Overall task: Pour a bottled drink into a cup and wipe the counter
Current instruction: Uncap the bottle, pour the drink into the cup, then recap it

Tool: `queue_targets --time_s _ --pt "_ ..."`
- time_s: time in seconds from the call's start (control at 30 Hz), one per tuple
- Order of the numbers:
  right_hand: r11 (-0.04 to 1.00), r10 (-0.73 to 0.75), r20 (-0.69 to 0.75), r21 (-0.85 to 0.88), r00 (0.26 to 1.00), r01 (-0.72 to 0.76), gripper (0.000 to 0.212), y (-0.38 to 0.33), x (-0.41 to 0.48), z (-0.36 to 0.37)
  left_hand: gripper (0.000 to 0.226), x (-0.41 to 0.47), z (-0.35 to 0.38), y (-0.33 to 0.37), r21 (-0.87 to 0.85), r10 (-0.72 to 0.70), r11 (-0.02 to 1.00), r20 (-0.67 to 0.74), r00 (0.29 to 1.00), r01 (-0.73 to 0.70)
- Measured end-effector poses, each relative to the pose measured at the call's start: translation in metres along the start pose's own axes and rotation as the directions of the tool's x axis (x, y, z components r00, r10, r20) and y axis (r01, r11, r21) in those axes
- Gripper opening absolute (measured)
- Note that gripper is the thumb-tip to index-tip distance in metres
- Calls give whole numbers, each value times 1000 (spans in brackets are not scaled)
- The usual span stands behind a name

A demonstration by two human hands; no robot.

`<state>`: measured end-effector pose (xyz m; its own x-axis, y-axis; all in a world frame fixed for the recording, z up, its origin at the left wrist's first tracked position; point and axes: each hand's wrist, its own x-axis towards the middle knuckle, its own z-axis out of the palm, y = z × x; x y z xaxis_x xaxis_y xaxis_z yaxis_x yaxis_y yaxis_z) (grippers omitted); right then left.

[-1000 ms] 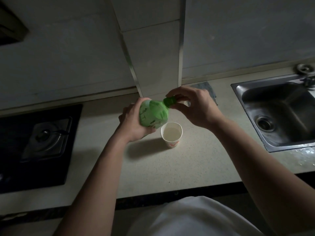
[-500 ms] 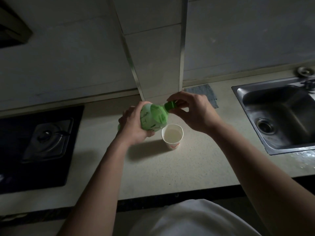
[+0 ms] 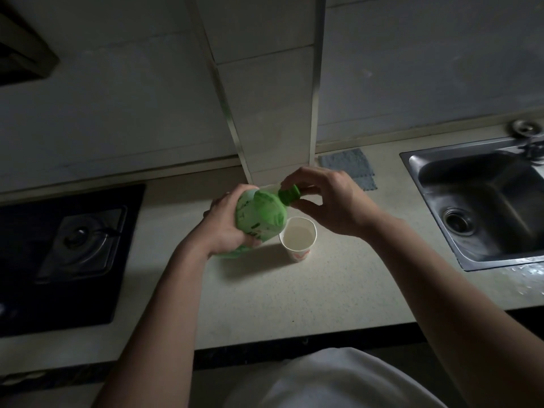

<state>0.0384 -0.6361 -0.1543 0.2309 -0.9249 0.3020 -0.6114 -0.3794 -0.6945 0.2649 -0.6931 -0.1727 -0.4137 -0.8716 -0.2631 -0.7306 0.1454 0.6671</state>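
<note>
Currently, little is changing across the last second. The bottle point(image 3: 262, 216) is keeping the same tilt, neck up and to the right. The right hand point(image 3: 329, 198) is staying on the cap point(image 3: 290, 193), with its thumb shifting a little round it. The pale liquid in the cup point(image 3: 298, 254) is sitting at the same level.

Judgement: pouring is probably finished and the cap is going back on, though the turning direction is not readable. Wiping is not yet begun.

Counter point(image 3: 294, 290): pale, speckled, stone-like and matt, with a dark strip running along its front edge.
Stove point(image 3: 73, 245): black glass with a round burner, filling the left end.
Sink point(image 3: 500, 184): brushed steel, set into the right end, its near rim showing wet spots.
Bottle: green, soft-looking plastic with a faceted shoulder. The left hand point(image 3: 223, 225) is wrapping its fingers round the body, holding it over mid-counter, just left of the cup.
Cloth point(image 3: 347, 166): grey, nubby and flat, lying at the back edge between the wall column and the sink.
Cup: paper, tapered, white with a red mark low on its side, standing mid-counter.
Cap: green and ridged, with the right hand's fingertips pinching it.
</note>
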Motion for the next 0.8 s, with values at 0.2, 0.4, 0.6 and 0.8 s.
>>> queue_targets --time_s 0.2,0.4,0.6,0.8 --pt "999 10 -84 -47 996 -14 41 -3 4 4 90 1 1 1 -5 50 999 -49 998 -50" --pt "997 59 -148 -46 987 -67 37 2 6 2 89 1 -3 3 40 63 997 -95 993 -59" --pt "997 70 -96 37 993 -67 38 -1 4 0 94 2 -7 2 21 41 999 -18 999 -41" --pt "998 13 -22 63 1000 -12 36 -5 3 2 93 0 -22 -2 16 52 998 91 995 -53"
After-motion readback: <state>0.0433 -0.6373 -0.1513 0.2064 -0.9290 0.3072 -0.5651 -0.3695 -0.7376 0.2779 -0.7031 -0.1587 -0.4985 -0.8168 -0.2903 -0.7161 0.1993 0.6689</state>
